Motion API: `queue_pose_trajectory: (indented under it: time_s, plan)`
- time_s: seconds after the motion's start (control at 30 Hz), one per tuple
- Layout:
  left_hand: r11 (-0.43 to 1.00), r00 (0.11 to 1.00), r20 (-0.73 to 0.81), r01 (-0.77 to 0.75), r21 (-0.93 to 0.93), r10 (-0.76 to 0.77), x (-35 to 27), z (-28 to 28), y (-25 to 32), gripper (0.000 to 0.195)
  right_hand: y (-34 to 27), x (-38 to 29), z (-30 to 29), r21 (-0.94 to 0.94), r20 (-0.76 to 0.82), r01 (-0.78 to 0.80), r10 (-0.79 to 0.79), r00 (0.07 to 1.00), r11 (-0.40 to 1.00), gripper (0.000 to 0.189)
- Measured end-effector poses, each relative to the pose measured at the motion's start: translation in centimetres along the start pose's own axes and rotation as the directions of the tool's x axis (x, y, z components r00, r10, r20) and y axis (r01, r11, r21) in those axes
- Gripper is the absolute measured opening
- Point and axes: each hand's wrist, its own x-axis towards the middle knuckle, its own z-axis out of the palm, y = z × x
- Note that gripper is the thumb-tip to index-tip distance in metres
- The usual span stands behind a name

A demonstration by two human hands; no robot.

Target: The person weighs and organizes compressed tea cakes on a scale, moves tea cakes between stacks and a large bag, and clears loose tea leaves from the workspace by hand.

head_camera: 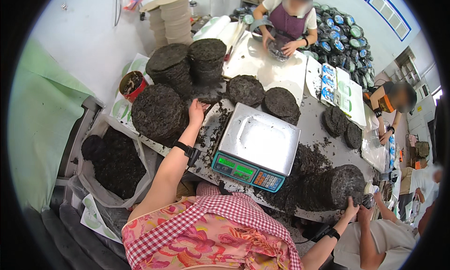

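Note:
My left hand (197, 111) reaches among the stacks of dark round pressed cakes, its fingers at the edge of a low dark cake (208, 92); whether it grips this is unclear. A tall cake stack (159, 111) stands just left of it. My right hand (351, 209) touches the lower edge of the end cake in a row of cakes lying on their sides (346, 187); its grip is partly hidden. Between my hands sits a digital scale (262, 138) with a bare steel platform and lit green displays. Two cake piles (245, 90) (282, 104) stand behind the scale.
Loose dark crumbs (311, 161) lie around the scale. An open bag of dark material (117, 164) stands at left, near a red tin (132, 86). Across the table a co-worker (290, 20) handles a wrapped item. Others work at right, one close beside my right hand. More cakes (334, 121) lie at right.

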Motion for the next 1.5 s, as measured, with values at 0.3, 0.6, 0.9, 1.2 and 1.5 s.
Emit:
queue_pose_trajectory:
  time_s: [0.3, 0.6, 0.9, 1.2, 1.5]
  plan:
    - [0.957, 0.945, 0.245, -0.153, -0.246, 0.214, -7.9, 2.8, 3.9, 0.026, -4.6, -18.4, 23.7, 0.317, 0.702, -0.264, -0.038, 0.711, 0.911, 0.035]
    - [0.518, 0.423, 0.805, -0.838, 0.172, 0.417, -20.4, 9.4, 3.6, 0.052, -6.3, -19.2, 19.9, -0.139, 0.404, 0.633, -0.540, 0.739, 0.762, 0.046]
    - [0.324, 0.721, -0.195, -0.044, 0.945, 0.665, -1.4, -22.1, 9.2, 0.074, 7.5, -2.8, 4.2, -0.506, -0.153, -0.063, -0.017, 0.988, 0.860, 0.081]
    - [0.645, 0.868, -0.172, -0.200, 0.737, 0.465, -4.3, -18.5, 6.6, 0.078, 4.6, 0.6, 2.9, -0.707, 0.010, -0.056, 0.090, 0.996, 0.705, 0.090]
    - [0.986, 0.908, -0.387, -0.161, 0.037, 0.163, -2.8, -22.1, 8.0, 0.056, 4.4, 3.1, 1.4, -0.662, -0.043, 0.104, -0.176, 0.983, 0.742, 0.073]
